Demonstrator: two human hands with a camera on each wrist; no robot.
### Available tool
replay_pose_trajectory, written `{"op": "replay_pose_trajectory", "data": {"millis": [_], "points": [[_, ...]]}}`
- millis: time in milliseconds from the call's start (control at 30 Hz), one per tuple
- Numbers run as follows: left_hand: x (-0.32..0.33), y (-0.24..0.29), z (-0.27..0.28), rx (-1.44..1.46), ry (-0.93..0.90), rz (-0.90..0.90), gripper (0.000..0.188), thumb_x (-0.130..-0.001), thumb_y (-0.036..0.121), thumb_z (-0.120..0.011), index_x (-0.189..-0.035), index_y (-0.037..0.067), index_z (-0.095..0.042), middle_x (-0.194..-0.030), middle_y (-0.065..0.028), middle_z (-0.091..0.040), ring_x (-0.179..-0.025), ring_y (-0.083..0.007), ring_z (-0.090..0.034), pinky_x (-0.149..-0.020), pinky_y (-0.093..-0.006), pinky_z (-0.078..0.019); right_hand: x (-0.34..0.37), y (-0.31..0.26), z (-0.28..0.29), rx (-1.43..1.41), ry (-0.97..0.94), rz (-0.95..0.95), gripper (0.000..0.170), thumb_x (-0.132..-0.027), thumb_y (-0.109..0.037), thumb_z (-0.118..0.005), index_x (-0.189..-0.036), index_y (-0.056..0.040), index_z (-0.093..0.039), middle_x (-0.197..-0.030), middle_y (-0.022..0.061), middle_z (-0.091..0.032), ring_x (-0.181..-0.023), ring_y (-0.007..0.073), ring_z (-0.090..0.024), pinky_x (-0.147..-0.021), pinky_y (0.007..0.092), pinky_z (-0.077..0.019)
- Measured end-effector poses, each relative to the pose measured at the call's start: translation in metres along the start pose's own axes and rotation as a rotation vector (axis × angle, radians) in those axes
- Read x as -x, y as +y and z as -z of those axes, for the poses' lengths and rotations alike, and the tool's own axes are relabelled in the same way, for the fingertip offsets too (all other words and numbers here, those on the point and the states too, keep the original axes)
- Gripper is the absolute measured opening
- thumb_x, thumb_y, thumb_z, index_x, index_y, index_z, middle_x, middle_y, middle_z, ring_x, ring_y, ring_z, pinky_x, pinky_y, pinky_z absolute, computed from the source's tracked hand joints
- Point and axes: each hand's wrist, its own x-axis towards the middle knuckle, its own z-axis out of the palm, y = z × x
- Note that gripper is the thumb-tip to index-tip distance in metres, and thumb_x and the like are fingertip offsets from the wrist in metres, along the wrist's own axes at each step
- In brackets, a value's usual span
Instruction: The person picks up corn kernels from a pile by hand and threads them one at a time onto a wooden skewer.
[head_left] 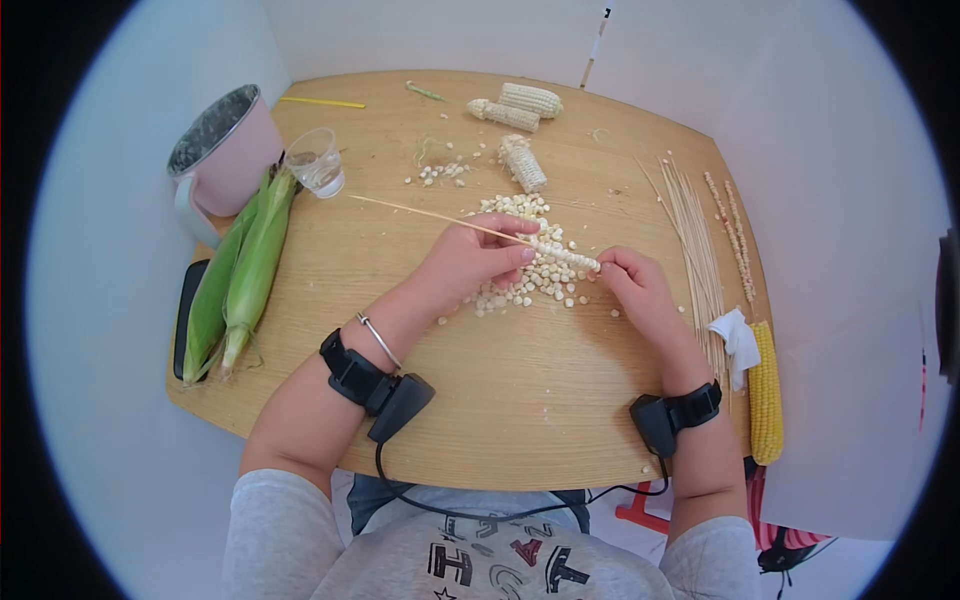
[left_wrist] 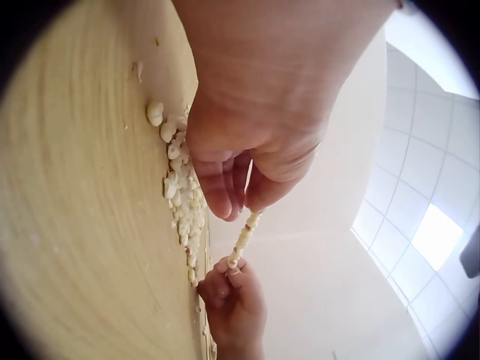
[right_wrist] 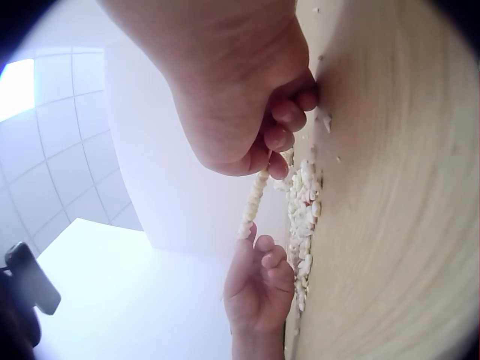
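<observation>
My left hand (head_left: 472,260) pinches a thin wooden skewer (head_left: 425,212) between thumb and fingers, its bare length pointing up to the left. White corn kernels (head_left: 563,254) are threaded in a row along the other end. At that end, the thumb and fingertips of my right hand (head_left: 642,288) pinch the tip of the row. The threaded row (left_wrist: 243,241) spans the gap between both hands in the left wrist view. Beneath them spreads a pile of loose white kernels (head_left: 518,204), partly hidden by the left hand. Right-hand fingers (right_wrist: 279,137) curl inward in the right wrist view.
Stripped cobs (head_left: 524,165) lie beyond the pile. On the right are bare skewers (head_left: 688,235), two kernel-threaded skewers (head_left: 741,240), a white tissue (head_left: 738,342) and a yellow corn ear (head_left: 765,395). Husked green corn (head_left: 262,265), a clear cup (head_left: 320,172) and a pink mug (head_left: 240,150) stand left.
</observation>
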Motion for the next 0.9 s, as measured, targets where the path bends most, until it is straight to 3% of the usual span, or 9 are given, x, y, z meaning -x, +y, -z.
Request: {"op": "replay_pose_trajectory", "data": {"millis": [100,167,300,400,500,600,667,800,900], "points": [[-0.001,0.003,0.006,-0.200,0.081,0.010,0.025,-0.078,0.009,-0.062,-0.101,-0.001,-0.058,-0.074,-0.0024,-0.059,-0.062,-0.0073,-0.054,-0.055,-0.0186,-0.0452,-0.003,0.006,0.003,0.023,0.077,0.022,0.016,-0.081,-0.013,-0.049,-0.080,-0.0001,-0.057,-0.062,0.0014,-0.053,-0.057,0.0069,-0.044,-0.052,0.0235,-0.0356],[-0.005,-0.005,0.014,-0.303,0.176,-0.118,0.025,-0.077,0.007,-0.062,-0.100,-0.001,-0.058,-0.075,-0.0010,-0.058,-0.064,-0.0057,-0.051,-0.056,-0.0179,-0.0428,-0.005,0.015,0.007,0.067,0.122,0.011,0.016,-0.080,-0.013,-0.049,-0.079,0.0002,-0.058,-0.062,0.0017,-0.053,-0.057,0.0070,-0.044,-0.052,0.0235,-0.0358],[-0.006,-0.009,0.017,-0.299,0.188,-0.121,0.019,-0.077,0.006,-0.061,-0.095,0.000,-0.060,-0.077,-0.0004,-0.057,-0.066,-0.0042,-0.050,-0.059,-0.0175,-0.0415,-0.008,0.025,0.010,0.042,0.220,0.031,0.016,-0.079,-0.012,-0.049,-0.076,0.0008,-0.058,-0.059,0.0024,-0.052,-0.056,0.0077,-0.045,-0.052,0.0238,-0.0359],[-0.004,-0.008,0.014,-0.510,0.227,-0.129,0.013,-0.078,0.004,-0.059,-0.090,0.001,-0.062,-0.077,-0.0003,-0.057,-0.066,-0.0043,-0.049,-0.059,-0.0177,-0.0402,-0.008,0.026,0.011,0.053,0.240,0.039,0.016,-0.079,-0.012,-0.049,-0.076,0.0008,-0.058,-0.058,0.0030,-0.052,-0.055,0.0083,-0.046,-0.051,0.0243,-0.0359],[-0.005,-0.013,0.019,-0.714,0.270,-0.280,0.015,-0.075,-0.002,-0.054,-0.087,0.002,-0.062,-0.078,-0.0012,-0.056,-0.063,-0.0055,-0.048,-0.057,-0.0182,-0.0392,-0.008,0.028,0.012,0.088,0.236,0.042,0.016,-0.078,-0.012,-0.049,-0.076,0.0005,-0.058,-0.058,0.0039,-0.053,-0.055,0.0088,-0.046,-0.051,0.0246,-0.0364],[-0.005,-0.013,0.023,-0.846,0.245,-0.345,0.020,-0.069,-0.005,-0.052,-0.084,0.003,-0.062,-0.079,-0.0044,-0.054,-0.064,-0.0116,-0.049,-0.058,-0.0224,-0.0399,-0.008,0.026,0.012,0.125,0.219,0.029,0.016,-0.078,-0.012,-0.049,-0.077,0.0002,-0.058,-0.059,0.0048,-0.054,-0.055,0.0093,-0.047,-0.052,0.0249,-0.0372],[-0.007,-0.015,0.023,-1.071,0.260,-0.502,0.020,-0.067,-0.003,-0.051,-0.082,0.003,-0.062,-0.081,-0.0071,-0.053,-0.069,-0.0176,-0.049,-0.063,-0.0269,-0.0408,-0.008,0.025,0.013,0.142,0.218,0.021,0.016,-0.078,-0.012,-0.049,-0.077,0.0002,-0.058,-0.060,0.0053,-0.054,-0.055,0.0097,-0.048,-0.052,0.0251,-0.0375],[-0.005,-0.012,0.020,-1.081,0.277,-0.542,0.012,-0.070,0.003,-0.055,-0.079,0.003,-0.063,-0.076,-0.0079,-0.052,-0.073,-0.0210,-0.049,-0.066,-0.0298,-0.0408,-0.008,0.026,0.012,0.146,0.233,0.020,0.016,-0.078,-0.012,-0.049,-0.078,0.0005,-0.058,-0.060,0.0061,-0.054,-0.055,0.0110,-0.048,-0.052,0.0256,-0.0381],[-0.001,0.001,0.013,-1.063,0.316,-0.401,0.009,-0.071,0.009,-0.059,-0.078,0.005,-0.063,-0.068,-0.0065,-0.052,-0.072,-0.0199,-0.049,-0.066,-0.0293,-0.0404,-0.008,0.028,0.013,0.151,0.236,0.010,0.016,-0.078,-0.012,-0.049,-0.079,0.0007,-0.058,-0.060,0.0066,-0.054,-0.056,0.0118,-0.049,-0.053,0.0259,-0.0386]]}}
